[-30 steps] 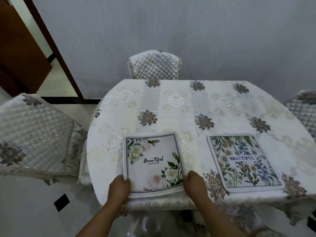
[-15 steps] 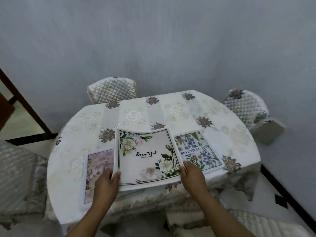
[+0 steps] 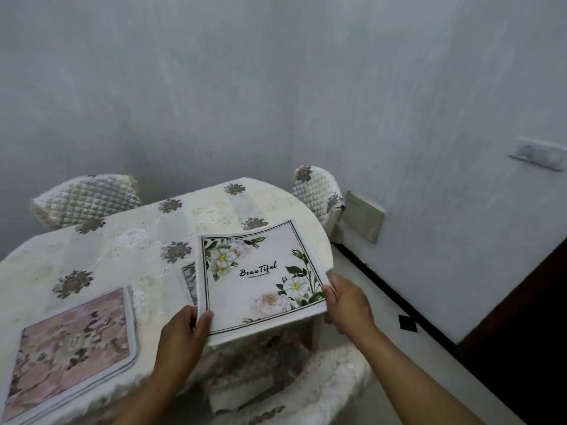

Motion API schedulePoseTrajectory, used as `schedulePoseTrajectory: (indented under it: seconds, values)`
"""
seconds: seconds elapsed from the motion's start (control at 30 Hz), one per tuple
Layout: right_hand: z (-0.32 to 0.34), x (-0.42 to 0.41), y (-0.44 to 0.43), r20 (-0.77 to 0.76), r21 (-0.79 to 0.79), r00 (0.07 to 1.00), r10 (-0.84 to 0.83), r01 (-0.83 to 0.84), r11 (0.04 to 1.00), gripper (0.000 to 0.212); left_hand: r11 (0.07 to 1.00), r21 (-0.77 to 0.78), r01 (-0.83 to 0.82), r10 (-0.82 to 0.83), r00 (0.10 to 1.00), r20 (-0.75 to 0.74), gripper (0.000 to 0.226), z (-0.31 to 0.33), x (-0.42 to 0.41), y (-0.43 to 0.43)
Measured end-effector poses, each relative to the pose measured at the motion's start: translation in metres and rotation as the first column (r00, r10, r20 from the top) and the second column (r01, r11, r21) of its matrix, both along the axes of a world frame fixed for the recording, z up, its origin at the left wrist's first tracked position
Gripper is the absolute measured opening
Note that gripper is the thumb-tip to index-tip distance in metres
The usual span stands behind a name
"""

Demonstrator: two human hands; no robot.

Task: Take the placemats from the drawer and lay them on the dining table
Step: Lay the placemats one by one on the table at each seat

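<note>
My left hand (image 3: 184, 335) and right hand (image 3: 346, 302) pinch the white placemat's (image 3: 260, 277) near corners. It hangs above the table's (image 3: 129, 237) right edge, the pink placemat (image 3: 73, 342) lying at the near-left edge.

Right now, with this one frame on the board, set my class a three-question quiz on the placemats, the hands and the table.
1. Which holds the white placemat? A: the left hand only. B: the right hand only. C: both hands.
2. True or false: the pink placemat lies flat on the table, with no hand on it.
3. Fill in: the word printed across the white placemat is ___.

Key: 1 C. 2 true. 3 Beautiful.
</note>
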State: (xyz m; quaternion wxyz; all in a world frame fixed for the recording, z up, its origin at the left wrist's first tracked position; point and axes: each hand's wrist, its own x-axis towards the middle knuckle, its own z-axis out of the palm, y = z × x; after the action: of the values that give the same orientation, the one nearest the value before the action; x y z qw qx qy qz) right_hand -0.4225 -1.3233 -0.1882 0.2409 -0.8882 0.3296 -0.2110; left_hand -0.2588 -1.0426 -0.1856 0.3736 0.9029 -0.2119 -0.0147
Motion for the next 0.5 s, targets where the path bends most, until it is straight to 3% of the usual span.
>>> schedulePoseTrajectory:
  seconds: [0.27,0.5]
  values:
    - [0.012,-0.056,-0.076,-0.069,-0.065,0.984,-0.165,0.161,0.985,0.024,0.982,-0.067,0.177,-0.176,0.984,0.024,0.033,0.010,-0.016,-0.097]
    - [0.010,-0.101,-0.140,-0.080,-0.094,0.965,-0.248,0.240,0.966,0.023,0.953,-0.034,0.300,-0.296,0.952,0.078,0.039,0.011,-0.033,-0.181]
